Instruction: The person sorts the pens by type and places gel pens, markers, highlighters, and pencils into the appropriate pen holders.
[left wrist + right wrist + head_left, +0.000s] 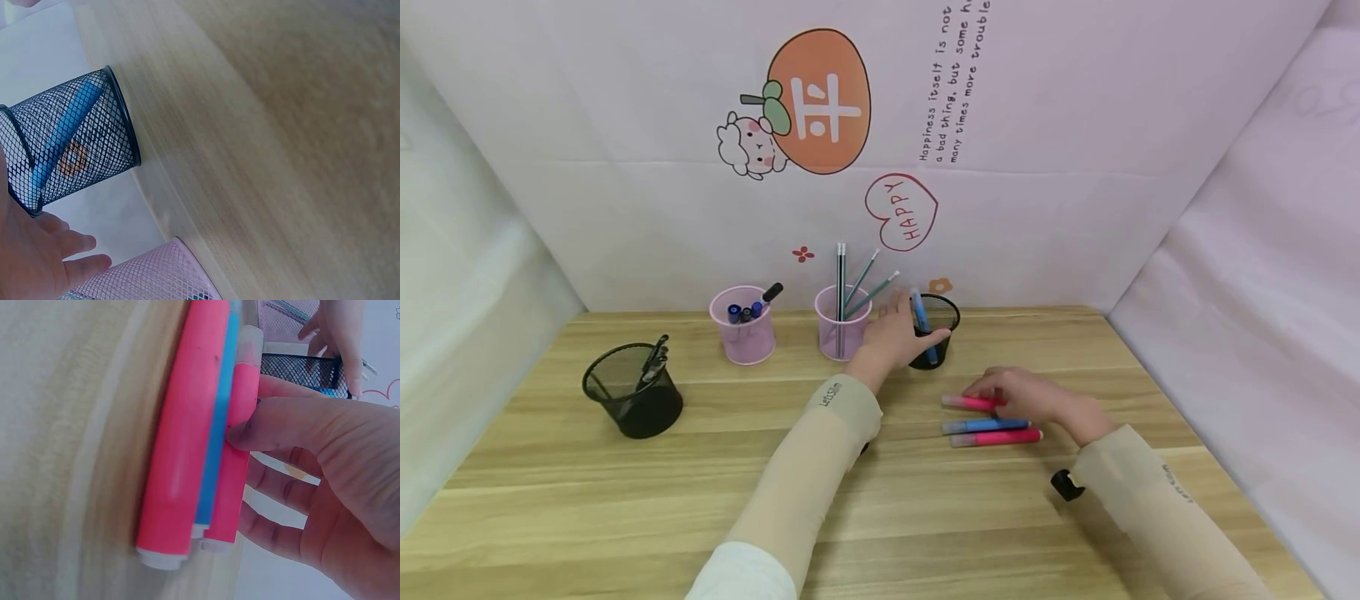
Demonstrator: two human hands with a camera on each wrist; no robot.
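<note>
My left hand (891,333) is at the left side of a black mesh pen cup (945,325), fingers extended and thumb across its near side near the rim. A blue marker (65,128) leans inside this cup, seen through the mesh in the left wrist view. With thumb and fingers, my right hand (1026,393) pinches a pink marker (240,412), the farthest of three low over the tabletop. Beside it lie a blue marker (985,427) and a second pink marker (996,438). Part of the pinched marker is hidden by the fingers in the head view.
A pink mesh cup (825,333) with several green pencils stands left of my left hand. Farther left are another pink cup (748,343) of pens and a black mesh cup (643,412) with black pens. A white printed cloth (1030,233) backs the wooden table (625,517).
</note>
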